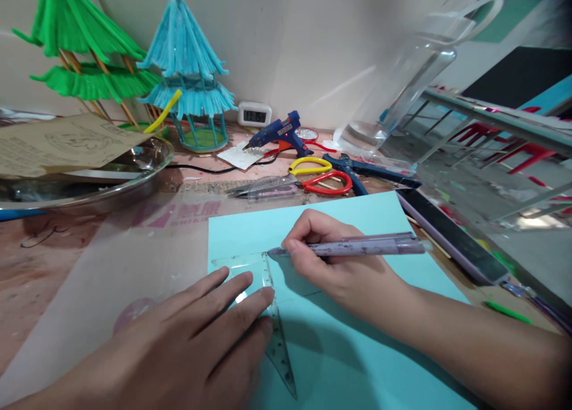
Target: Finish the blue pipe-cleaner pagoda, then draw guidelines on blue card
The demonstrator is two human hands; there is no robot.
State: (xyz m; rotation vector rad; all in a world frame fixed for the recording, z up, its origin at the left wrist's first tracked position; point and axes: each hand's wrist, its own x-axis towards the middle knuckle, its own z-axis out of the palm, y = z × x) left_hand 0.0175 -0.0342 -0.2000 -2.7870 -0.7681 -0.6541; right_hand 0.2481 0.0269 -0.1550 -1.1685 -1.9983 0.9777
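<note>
Under the spread fingers of my left hand (214, 332) lies a clear set square (280, 344), pressed flat on a sheet of light blue paper (357, 326). My right hand (330, 255) is closed around a pale purple pen (379, 245). The pen's tip touches the paper at the upper corner of the set square. A short dark line shows on the paper below my right hand. My left palm covers part of the set square.
Behind the paper lie red-and-yellow-handled scissors (324, 182), pliers (370, 170) and a blue glue gun (279, 133). A metal bowl (152, 160) stands left, near green (89, 82) and blue (187, 94) pipe-cleaner towers. A phone (456, 237) and clear jug (402, 88) are right.
</note>
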